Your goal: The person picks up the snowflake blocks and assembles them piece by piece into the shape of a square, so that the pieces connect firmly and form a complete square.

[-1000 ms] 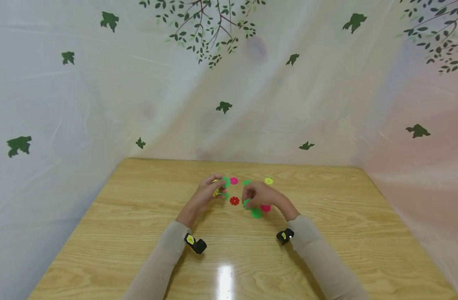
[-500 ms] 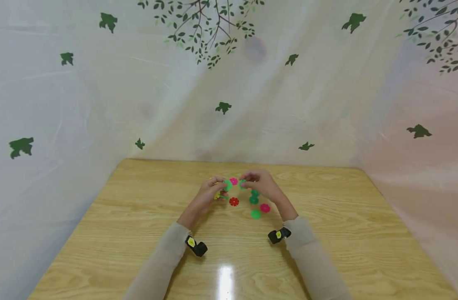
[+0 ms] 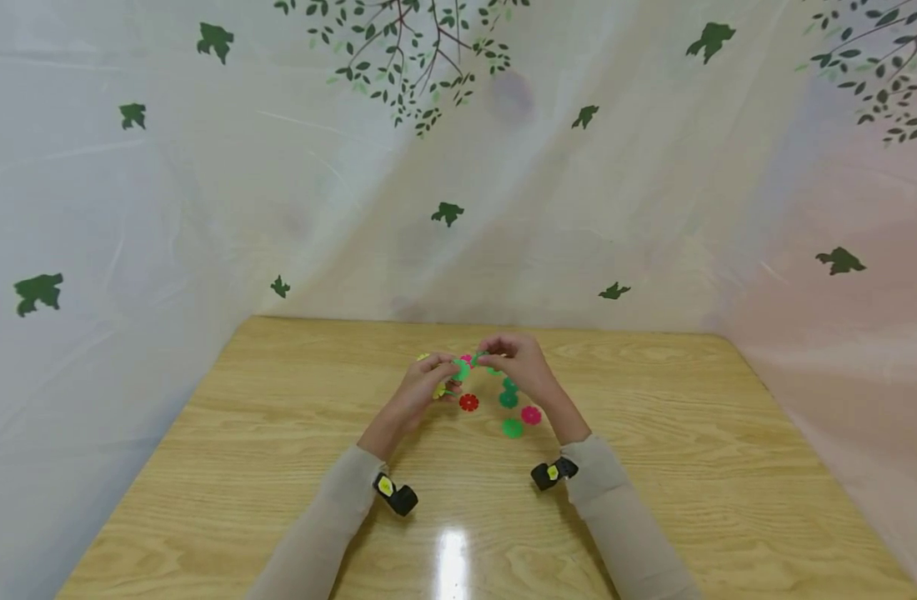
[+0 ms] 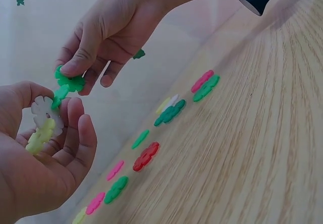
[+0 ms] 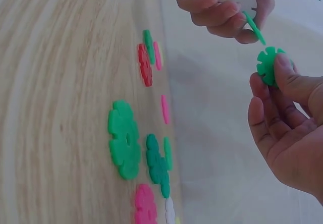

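Observation:
My left hand (image 3: 417,390) holds a short chain of slotted flower-shaped discs above the table. In the left wrist view the chain has a yellow disc (image 4: 40,135), a whitish disc (image 4: 46,114) and a green disc (image 4: 60,96) joined by their slots. My right hand (image 3: 524,365) pinches another green disc (image 5: 267,65) between thumb and fingers. That disc is close to the chain's green end, edge toward edge; the wrist views do not settle whether they touch. Below the hands, a red disc (image 3: 469,402) lies flat on the wood.
Several loose discs lie on the wooden table (image 3: 278,467): dark green ones (image 3: 508,399), a pink one (image 3: 531,415) and a bright green one (image 3: 513,428) among them. A pale cloth with leaf prints (image 3: 447,213) hangs behind the far edge.
My right hand has moved from over the loose discs on the right up and left to the chain, carrying a green disc, which has turned edge-on. My left hand has shifted slightly right.

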`<state>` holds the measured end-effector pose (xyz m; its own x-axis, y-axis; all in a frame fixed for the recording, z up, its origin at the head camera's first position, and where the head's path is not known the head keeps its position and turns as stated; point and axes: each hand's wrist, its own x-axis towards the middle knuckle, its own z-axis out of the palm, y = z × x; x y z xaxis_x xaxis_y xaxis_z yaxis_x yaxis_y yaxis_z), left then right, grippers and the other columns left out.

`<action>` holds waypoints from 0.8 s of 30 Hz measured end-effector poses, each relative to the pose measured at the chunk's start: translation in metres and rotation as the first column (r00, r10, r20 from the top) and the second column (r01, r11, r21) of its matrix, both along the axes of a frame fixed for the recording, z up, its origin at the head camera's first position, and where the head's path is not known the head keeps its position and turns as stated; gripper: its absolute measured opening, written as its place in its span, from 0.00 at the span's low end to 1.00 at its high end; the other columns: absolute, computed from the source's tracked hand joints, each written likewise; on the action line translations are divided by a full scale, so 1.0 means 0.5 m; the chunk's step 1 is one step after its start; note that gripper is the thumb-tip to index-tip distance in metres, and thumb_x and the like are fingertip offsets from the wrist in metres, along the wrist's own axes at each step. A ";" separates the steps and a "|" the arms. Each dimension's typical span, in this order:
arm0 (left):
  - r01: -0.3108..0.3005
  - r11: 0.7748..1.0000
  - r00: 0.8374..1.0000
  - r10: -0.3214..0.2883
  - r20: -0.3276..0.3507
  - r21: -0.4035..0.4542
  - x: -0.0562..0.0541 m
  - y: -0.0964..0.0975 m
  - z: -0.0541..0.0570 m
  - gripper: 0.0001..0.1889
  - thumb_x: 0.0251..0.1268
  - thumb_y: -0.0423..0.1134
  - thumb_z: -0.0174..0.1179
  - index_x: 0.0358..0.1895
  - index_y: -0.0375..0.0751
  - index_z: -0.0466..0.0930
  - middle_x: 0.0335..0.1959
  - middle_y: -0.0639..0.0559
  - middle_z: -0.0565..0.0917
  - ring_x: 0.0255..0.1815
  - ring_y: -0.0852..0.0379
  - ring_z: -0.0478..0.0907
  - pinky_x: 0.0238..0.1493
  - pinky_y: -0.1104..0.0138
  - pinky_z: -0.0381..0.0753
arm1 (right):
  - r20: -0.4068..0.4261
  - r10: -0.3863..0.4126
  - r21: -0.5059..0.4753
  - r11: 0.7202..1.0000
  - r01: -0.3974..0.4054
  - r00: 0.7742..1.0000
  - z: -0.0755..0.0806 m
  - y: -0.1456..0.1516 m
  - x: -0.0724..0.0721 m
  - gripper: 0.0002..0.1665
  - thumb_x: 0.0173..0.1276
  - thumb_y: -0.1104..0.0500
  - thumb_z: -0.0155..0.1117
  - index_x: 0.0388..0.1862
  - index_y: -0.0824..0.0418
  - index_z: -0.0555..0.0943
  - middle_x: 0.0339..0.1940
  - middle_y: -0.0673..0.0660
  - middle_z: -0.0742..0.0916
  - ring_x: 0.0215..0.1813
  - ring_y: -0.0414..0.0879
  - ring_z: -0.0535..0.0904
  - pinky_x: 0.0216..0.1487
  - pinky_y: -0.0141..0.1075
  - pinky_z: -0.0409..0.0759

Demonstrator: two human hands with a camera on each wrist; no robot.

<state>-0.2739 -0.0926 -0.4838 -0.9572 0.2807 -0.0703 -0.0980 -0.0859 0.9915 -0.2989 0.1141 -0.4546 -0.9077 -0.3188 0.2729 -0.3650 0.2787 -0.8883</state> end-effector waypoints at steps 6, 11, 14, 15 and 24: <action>0.017 1.000 1.000 -0.017 0.002 0.003 -0.002 0.003 -0.002 0.10 0.78 0.41 0.54 0.48 0.38 0.78 0.34 0.53 0.79 0.37 0.54 0.79 0.43 0.62 0.79 | -0.010 0.000 -0.031 1.000 0.000 1.000 -0.005 -0.006 0.001 0.07 0.69 0.67 0.68 0.43 0.72 0.85 0.41 0.70 0.88 0.34 0.36 0.81 0.36 0.28 0.81; 0.028 1.000 1.000 -0.028 -0.002 0.004 -0.002 0.005 -0.003 0.08 0.79 0.41 0.54 0.46 0.40 0.77 0.33 0.53 0.79 0.37 0.54 0.79 0.43 0.63 0.79 | -0.006 0.020 -0.040 0.999 -0.020 1.000 -0.007 -0.013 0.001 0.06 0.69 0.71 0.67 0.42 0.75 0.84 0.40 0.73 0.87 0.33 0.37 0.80 0.35 0.27 0.79; 0.030 0.999 1.000 -0.030 -0.006 0.012 -0.001 0.006 -0.002 0.07 0.78 0.41 0.54 0.43 0.41 0.76 0.33 0.53 0.80 0.37 0.54 0.79 0.42 0.63 0.80 | -0.012 0.026 -0.027 0.999 -0.026 1.000 -0.009 -0.015 0.001 0.05 0.69 0.72 0.66 0.41 0.75 0.83 0.39 0.73 0.87 0.32 0.37 0.79 0.35 0.29 0.79; 0.029 0.999 1.000 -0.029 -0.006 0.015 0.000 0.006 0.000 0.07 0.78 0.41 0.54 0.43 0.42 0.76 0.33 0.53 0.80 0.37 0.54 0.80 0.42 0.63 0.80 | -0.015 0.025 -0.026 0.999 -0.026 1.000 -0.008 -0.015 0.001 0.04 0.69 0.73 0.66 0.41 0.75 0.84 0.39 0.73 0.87 0.32 0.39 0.79 0.35 0.30 0.79; 0.056 0.997 0.998 -0.054 -0.043 0.044 0.003 0.006 0.004 0.06 0.78 0.39 0.53 0.39 0.42 0.76 0.34 0.54 0.80 0.37 0.55 0.80 0.48 0.61 0.80 | -0.001 -0.010 -0.075 0.997 0.010 1.000 -0.009 -0.017 0.007 0.02 0.69 0.72 0.66 0.38 0.73 0.84 0.36 0.69 0.87 0.33 0.44 0.81 0.38 0.32 0.82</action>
